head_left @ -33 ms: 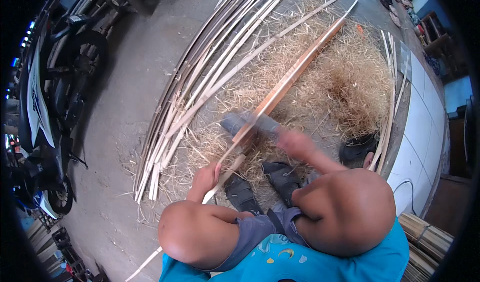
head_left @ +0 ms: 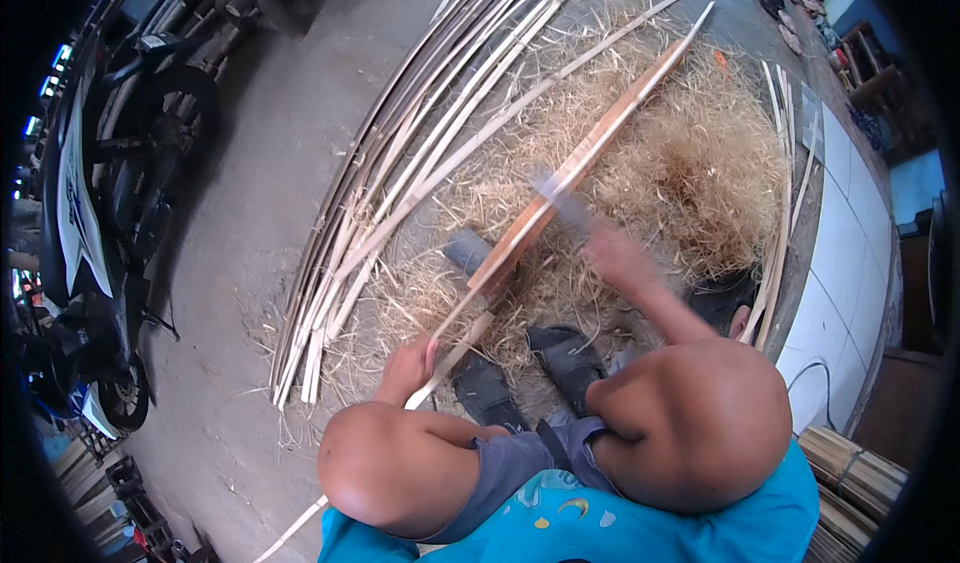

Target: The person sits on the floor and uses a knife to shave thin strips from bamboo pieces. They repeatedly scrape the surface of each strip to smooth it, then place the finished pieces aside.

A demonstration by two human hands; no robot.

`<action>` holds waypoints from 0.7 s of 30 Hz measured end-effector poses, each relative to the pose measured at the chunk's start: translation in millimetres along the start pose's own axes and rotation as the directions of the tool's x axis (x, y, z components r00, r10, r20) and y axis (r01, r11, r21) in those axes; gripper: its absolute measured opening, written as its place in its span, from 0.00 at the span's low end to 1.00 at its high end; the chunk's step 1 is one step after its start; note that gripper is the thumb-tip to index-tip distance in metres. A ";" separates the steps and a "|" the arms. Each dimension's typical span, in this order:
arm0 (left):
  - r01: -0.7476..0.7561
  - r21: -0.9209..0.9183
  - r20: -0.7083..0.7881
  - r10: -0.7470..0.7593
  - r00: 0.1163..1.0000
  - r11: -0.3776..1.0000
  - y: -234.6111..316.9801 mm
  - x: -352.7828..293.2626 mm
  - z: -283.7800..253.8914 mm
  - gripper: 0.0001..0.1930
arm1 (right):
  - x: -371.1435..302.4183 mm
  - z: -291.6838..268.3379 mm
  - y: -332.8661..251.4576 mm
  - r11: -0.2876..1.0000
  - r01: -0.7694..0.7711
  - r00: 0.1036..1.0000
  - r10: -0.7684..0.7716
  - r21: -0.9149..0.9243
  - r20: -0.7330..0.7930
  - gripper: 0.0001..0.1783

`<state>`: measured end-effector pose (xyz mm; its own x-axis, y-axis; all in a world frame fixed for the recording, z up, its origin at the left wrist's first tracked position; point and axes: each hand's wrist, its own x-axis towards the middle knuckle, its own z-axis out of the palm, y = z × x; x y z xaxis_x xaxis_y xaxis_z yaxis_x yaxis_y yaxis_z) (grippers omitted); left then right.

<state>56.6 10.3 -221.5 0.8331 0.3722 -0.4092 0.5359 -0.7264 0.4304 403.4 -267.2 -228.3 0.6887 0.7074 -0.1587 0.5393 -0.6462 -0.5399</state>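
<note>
My left hand (head_left: pixel 407 367) is closed around the near end of a long pale bamboo strip (head_left: pixel 606 139). The strip runs away from me along an orange-brown wooden board (head_left: pixel 521 231), which slants up to the far right. Gripped in my right hand (head_left: pixel 617 255) is a knife (head_left: pixel 567 206), its broad grey blade lying across the strip partway along the board. Motion blurs both the blade and this hand, and the handle is hidden in my fist. Beneath the board's near end is a grey cylindrical block (head_left: pixel 466 251). Another pale strip (head_left: pixel 462 349) passes beside my left hand.
Thin curled shavings (head_left: pixel 700 178) cover the floor around the board. Many long bamboo strips (head_left: pixel 400 153) lie to the left, with a few more (head_left: pixel 777 253) on the right beside white tiles (head_left: pixel 840 243). A motorbike (head_left: pixel 110 203) stands far left; bundled slats (head_left: pixel 850 468) sit at lower right.
My right hand has moved the knife away from me along the strip, from near the grey block to farther up the board. My left hand has barely shifted.
</note>
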 end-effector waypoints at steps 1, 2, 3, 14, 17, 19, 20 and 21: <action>-0.016 0.012 -0.013 0.017 1.000 1.000 -10.6 -8.0 2.2 0.18 | 21.7 -24.2 52.7 0.981 -0.170 0.965 0.148 -0.091 -0.214 0.24; -0.003 0.019 -0.013 0.003 1.000 1.000 -27.5 -27.4 5.3 0.19 | 40.5 -53.5 75.4 0.942 -0.331 0.911 0.306 -0.047 -0.276 0.24; -0.042 -0.091 -0.014 0.041 0.999 0.995 -27.5 -18.4 1.9 0.19 | 56.1 -108.6 98.9 0.871 -0.490 0.807 0.461 0.016 -0.370 0.25; 0.346 -0.504 0.275 -0.232 0.933 0.792 -125.1 -63.0 12.9 0.28 | -7.9 -12.2 8.2 0.993 0.055 0.998 -0.052 0.108 -0.023 0.25; 0.383 -0.415 0.344 -0.248 0.906 0.825 -100.3 -34.0 6.6 0.29 | -14.4 -16.5 24.5 0.963 -0.178 0.970 0.206 0.203 -0.125 0.25; 0.328 -0.469 0.259 -0.227 0.939 0.820 -52.8 -21.3 -3.6 0.30 | 0.1 7.7 -14.4 0.962 0.033 0.999 -0.032 0.271 -0.011 0.25; 0.241 -0.512 0.192 -0.163 0.968 0.825 -23.3 0.5 -10.3 0.30 | 8.4 1.3 -7.9 0.976 0.013 1.000 -0.009 0.216 -0.021 0.25; 0.299 -0.573 0.225 -0.204 0.953 0.764 -8.7 12.8 -11.6 0.31 | 18.9 -9.3 1.3 0.987 -0.006 0.999 0.012 0.162 -0.033 0.25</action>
<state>64.2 28.1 -221.1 0.6536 0.3727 -0.6587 0.7365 -0.1127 0.6670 421.6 -257.3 -224.4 0.7106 0.6899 -0.1379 0.4493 -0.5958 -0.6656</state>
